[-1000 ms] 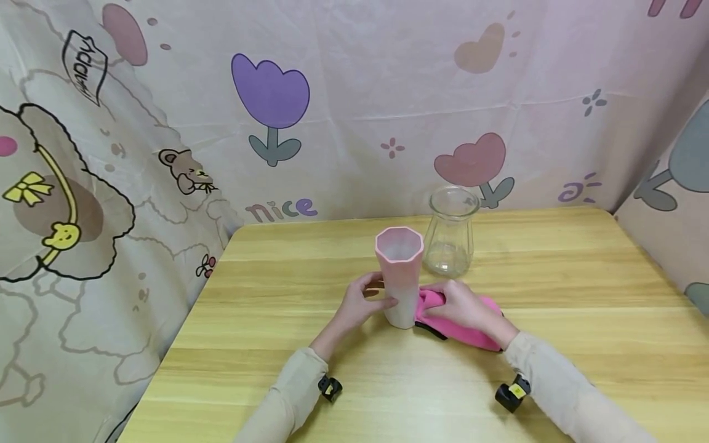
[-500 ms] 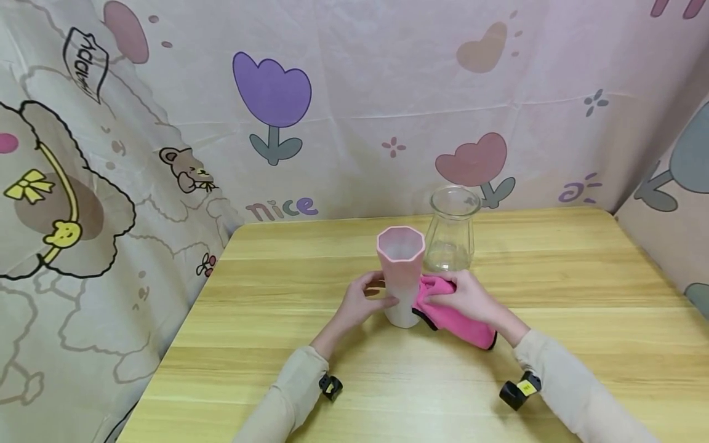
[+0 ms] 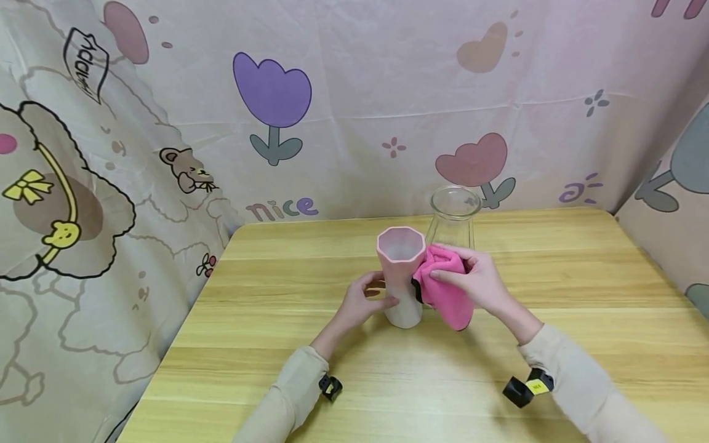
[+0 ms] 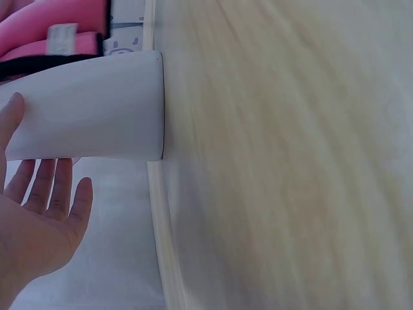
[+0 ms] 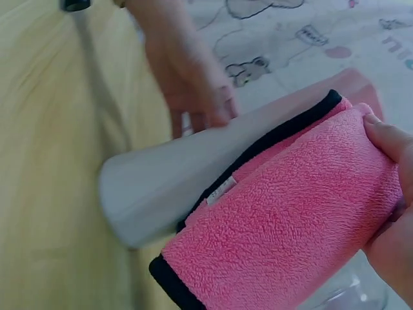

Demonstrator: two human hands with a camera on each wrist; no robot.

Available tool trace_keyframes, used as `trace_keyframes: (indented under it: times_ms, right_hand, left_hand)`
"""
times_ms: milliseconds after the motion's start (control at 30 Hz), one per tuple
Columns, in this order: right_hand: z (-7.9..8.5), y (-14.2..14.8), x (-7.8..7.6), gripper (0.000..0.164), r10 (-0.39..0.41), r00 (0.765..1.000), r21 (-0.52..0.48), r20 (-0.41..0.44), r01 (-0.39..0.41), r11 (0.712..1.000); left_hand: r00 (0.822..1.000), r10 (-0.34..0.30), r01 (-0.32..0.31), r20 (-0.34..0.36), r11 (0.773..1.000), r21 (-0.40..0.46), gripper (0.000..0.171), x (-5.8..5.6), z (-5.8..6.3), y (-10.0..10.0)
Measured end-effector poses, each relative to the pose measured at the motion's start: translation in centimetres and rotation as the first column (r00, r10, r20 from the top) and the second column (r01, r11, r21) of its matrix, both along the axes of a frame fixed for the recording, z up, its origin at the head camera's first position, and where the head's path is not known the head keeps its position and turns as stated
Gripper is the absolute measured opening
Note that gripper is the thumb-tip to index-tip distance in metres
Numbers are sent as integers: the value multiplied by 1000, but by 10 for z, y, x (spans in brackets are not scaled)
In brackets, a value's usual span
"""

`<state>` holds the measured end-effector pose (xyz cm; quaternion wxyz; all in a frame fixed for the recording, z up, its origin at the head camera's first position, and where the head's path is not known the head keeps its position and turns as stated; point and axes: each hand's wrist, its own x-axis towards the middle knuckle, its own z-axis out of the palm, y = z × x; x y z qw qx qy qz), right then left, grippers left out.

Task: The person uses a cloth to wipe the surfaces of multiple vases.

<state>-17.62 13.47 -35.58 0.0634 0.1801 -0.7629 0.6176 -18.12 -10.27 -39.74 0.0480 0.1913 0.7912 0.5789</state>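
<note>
A tall vase [image 3: 400, 277], pink at its many-sided rim and fading to white below, stands upright on the table. My left hand [image 3: 356, 304] holds its lower left side, thumb in front and fingers at the far side. On the vase's right, my right hand [image 3: 483, 282] grips a bunched pink towel [image 3: 447, 292] with black edging, thumb on the near face. The towel lies against the upper right side of the vase. In the right wrist view, the fuzzy towel [image 5: 284, 213] hides part of the white vase body [image 5: 168, 177].
A clear glass vase [image 3: 453, 229] stands just behind, its lower part hidden by the towel and right hand. The wood-grain table [image 3: 277, 271] meets a printed cloth backdrop [image 3: 354, 74] at its back edge. A similar curtain [image 3: 111, 320] hangs on the left.
My right hand has lifted the pink towel from the tabletop up along the vase's right side, and the towel now hangs from the fingers. The left hand and vase stay put.
</note>
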Motion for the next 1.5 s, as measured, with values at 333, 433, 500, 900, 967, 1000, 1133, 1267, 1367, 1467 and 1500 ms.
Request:
trace_keyframes:
  times_ms: [333,433,500,900,967,1000,1133,1267,1367,1467,1500]
  right_hand:
    - [22,0,0,49,-3,996,-102,-92,-6,995]
    - [19,-1,0,49,-7,995,-93,-95,-2,996]
    - [16,-1,0,49,-5,996,-88,-85,-2,996]
    - [-12,-1,-6,44,57,998,181,-15,-53,982]
    - [-15,-1,-8,42,71,997,224,-13,-66,972]
    - [-17,-1,-8,42,76,997,245,-9,-71,967]
    - [-23,-2,-8,44,90,996,316,20,-91,944]
    - [-29,-5,-7,45,105,994,369,25,-107,923]
    - [-36,-6,-7,44,127,992,409,18,-123,904]
    - [-44,-8,-7,42,135,991,432,26,-133,892]
    - [-46,-9,-6,43,133,991,439,29,-133,889]
  left_hand:
    - [1000,-3,3,15,1000,12,48,0,0,0]
    - [1000,0,0,18,1000,12,48,0,0,0]
    - [1000,2,-2,21,1000,10,48,0,1,0]
    - [1000,5,-5,23,999,35,49,2,0,1]
    - [1000,5,-6,25,999,37,49,2,0,1]
    - [1000,5,-6,26,999,37,49,2,1,1]
    - [1000,6,-7,30,999,35,50,2,1,1]
    - [999,6,-7,31,999,34,50,3,2,1]
    - [1000,5,-7,30,999,38,50,3,1,1]
    - [999,3,-4,32,999,40,50,3,1,1]
    - [999,1,-3,33,999,39,50,3,1,1]
